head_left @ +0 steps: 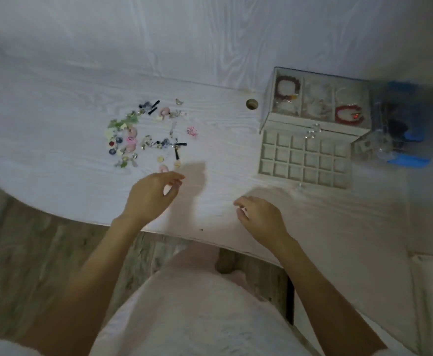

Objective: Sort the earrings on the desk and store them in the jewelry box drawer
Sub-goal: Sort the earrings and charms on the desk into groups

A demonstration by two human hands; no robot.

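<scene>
**Loose earrings, open drawer: notes on handling**

A scatter of earrings (143,134) is seen on the left half of the desk (56,104), between its rear edge and its front edge, with a few strays trailing toward the front. Pink discs, black tassel pieces, green leaf shapes and clear beaded drops can be made out; finer detail is blurred.

The jewelry box (318,104) is set near the right rear corner, bracelets visible under its clear top. Its drawer (305,160) is pulled out toward the front edge, and the gridded compartments appear unfilled.

The left hand (151,194) is held just in front of the nearest strays, fingers loosely curled, thumb and forefinger close together; nothing is seen pinched between them. The right hand (261,217) is held near the front edge, well apart from the drawer, fingers loosely curled; whether anything small is held cannot be told.

Handling, as judged:
- The pieces are taken to be very light and small, easily flicked or slid on the smooth desk.
- Hooks and posts are likely thin and bendable; tassels and dangles are soft and prone to tangling where pieces overlap.
- A fingertip pinch on the solid body of each piece is advised, not on the wire.
- Overlapped pieces should be separated before lifting.
- Matching pairs are best gathered first, one pair per compartment.
</scene>
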